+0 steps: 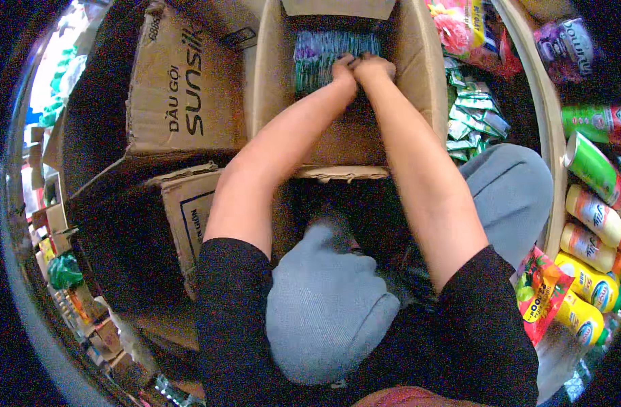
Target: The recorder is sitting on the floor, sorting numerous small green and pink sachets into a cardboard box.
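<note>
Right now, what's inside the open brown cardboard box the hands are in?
A packed row of teal and purple sachets stands in the open brown cardboard box. Left hand and right hand press on them; anything beneath is hidden.

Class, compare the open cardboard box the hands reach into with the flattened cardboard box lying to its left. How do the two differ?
The open cardboard box stands with its walls up; the flattened cardboard box lies collapsed. The open box holds a row of teal and purple sachets, gripped by the left hand and right hand; the flattened box holds nothing visible and no hand touches it. The flattened box shows large dark lettering; the open box's visible walls are plain. Both are brown corrugated cardboard.
</note>
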`<state>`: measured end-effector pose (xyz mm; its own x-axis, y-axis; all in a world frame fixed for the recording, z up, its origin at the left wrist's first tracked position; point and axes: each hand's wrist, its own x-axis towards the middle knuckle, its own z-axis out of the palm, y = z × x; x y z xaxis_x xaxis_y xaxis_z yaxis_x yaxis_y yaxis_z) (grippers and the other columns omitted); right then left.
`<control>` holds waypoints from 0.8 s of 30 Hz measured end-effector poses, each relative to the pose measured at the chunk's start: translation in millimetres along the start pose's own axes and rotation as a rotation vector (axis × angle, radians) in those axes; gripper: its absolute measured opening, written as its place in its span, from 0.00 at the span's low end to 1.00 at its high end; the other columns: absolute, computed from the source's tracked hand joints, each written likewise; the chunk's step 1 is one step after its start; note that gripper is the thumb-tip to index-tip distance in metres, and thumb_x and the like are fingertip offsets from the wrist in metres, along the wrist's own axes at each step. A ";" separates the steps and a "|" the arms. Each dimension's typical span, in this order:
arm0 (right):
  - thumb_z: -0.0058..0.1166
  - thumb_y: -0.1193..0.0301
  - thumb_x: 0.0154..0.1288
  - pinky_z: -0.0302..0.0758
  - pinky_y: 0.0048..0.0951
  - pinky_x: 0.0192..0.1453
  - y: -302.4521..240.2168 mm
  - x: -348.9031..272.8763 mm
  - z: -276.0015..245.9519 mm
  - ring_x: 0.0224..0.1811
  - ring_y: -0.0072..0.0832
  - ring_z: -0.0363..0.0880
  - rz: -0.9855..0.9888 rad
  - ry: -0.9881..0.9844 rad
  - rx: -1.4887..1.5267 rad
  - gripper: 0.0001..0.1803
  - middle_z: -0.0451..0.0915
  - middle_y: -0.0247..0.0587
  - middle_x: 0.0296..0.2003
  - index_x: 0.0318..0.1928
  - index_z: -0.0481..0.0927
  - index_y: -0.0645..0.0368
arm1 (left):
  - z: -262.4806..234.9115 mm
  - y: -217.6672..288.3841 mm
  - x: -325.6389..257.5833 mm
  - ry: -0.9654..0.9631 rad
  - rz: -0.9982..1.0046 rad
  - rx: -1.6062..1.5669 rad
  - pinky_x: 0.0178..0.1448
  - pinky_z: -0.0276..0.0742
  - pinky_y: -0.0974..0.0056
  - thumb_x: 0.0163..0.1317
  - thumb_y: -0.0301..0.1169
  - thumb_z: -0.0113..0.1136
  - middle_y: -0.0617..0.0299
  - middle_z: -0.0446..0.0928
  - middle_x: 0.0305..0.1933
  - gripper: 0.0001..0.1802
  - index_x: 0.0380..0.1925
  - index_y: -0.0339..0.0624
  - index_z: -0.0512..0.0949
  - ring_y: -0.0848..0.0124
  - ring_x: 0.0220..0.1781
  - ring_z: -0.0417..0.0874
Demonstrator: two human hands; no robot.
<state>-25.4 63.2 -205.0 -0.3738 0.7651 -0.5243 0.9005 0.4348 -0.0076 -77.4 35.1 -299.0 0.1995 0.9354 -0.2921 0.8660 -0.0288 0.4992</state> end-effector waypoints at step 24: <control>0.40 0.64 0.55 0.71 0.40 0.45 18.7 23.7 41.6 0.42 0.47 0.73 -0.017 0.448 0.515 0.20 0.74 0.56 0.39 0.49 0.65 0.55 | -105.9 16.6 -7.1 0.028 -0.039 0.234 0.41 0.72 0.59 0.40 0.28 0.53 0.50 0.76 0.35 0.13 0.30 0.41 0.78 0.57 0.39 0.77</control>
<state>-8.2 69.7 -252.9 -0.3450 0.9311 -0.1185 0.8430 0.2519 -0.4754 -113.0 65.4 -202.3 0.1543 0.9466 -0.2831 0.9561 -0.0709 0.2842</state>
